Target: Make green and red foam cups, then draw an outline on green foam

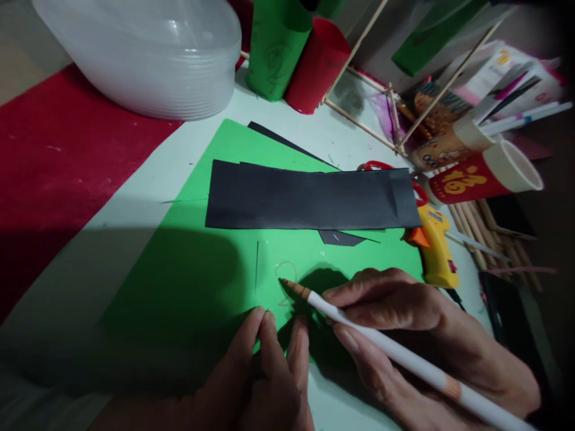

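My right hand (404, 335) grips a white marker pen (372, 335) with a brown tip. The tip rests on a green paper sheet (193, 269), at a faint light-brown curved outline. My left hand (269, 371) lies on the sheet's near part, just left of the pen, with thumb and fingers pinched together. What they pinch, if anything, is hidden; a tiny green bit shows at the fingertips. Beyond both hands, a black paper strip (309, 197) lies across the green sheet, over other black pieces. A short dark line is on the green left of the outline.
Red-handled scissors (421, 194) are partly under the strip, beside a yellow glue gun (435, 248). A red paper cup (476, 176) leans at right. Stacked clear plastic bowls (179, 72), a green tube (276, 54), a red tube (314, 69) and a stick frame (359, 123) stand behind.
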`<state>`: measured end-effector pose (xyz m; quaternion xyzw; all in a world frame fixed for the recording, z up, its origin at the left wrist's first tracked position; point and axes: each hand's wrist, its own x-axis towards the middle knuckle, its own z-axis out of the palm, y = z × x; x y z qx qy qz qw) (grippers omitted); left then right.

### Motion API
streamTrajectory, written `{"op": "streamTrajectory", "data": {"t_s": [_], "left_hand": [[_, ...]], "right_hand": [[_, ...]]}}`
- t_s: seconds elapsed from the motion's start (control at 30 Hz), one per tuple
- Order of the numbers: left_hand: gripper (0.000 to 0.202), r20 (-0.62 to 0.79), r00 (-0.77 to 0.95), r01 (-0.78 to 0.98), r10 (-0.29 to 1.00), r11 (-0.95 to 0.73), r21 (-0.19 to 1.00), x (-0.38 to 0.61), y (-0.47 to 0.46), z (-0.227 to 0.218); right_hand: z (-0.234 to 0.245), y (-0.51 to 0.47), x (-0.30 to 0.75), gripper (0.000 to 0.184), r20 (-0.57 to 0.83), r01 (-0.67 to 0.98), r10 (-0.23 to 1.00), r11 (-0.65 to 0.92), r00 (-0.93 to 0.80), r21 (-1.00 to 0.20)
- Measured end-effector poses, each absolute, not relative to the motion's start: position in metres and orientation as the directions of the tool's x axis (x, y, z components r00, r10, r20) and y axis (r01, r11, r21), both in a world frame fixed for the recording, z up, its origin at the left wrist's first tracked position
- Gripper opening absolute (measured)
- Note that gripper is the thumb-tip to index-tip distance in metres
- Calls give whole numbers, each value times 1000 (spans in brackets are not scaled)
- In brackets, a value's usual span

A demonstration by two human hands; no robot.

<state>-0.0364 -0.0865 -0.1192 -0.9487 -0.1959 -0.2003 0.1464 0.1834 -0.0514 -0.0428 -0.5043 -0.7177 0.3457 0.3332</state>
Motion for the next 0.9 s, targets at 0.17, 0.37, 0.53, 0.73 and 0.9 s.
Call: {"op": "streamTrajectory", "data": {"t_s": [0.17, 0.37, 0.53, 0.73, 0.9], "left_hand": [[25, 460, 834, 426, 304, -885, -188, -35, -89, -124], [23, 453, 843, 415, 289, -886, -207, -36, -85, -121], [19, 424, 867, 389, 264, -889, -242, -36, -78, -111], [30, 362, 892, 380, 270, -882, -278, -32, -67, -96], [22, 354, 900, 369, 252, -874, -315, -33, -65, -95]], "right_hand": [[-41, -51, 186, 28, 129, 547, 939, 293, -318, -784], [-40, -47, 185, 31, 144, 512, 920, 327, -365, -794], [-40, -49, 185, 25, 142, 546, 925, 325, -351, -772], [-44, -51, 183, 16, 170, 575, 925, 347, -339, -741], [-41, -46, 183, 21, 188, 561, 923, 357, -337, -747]]}}
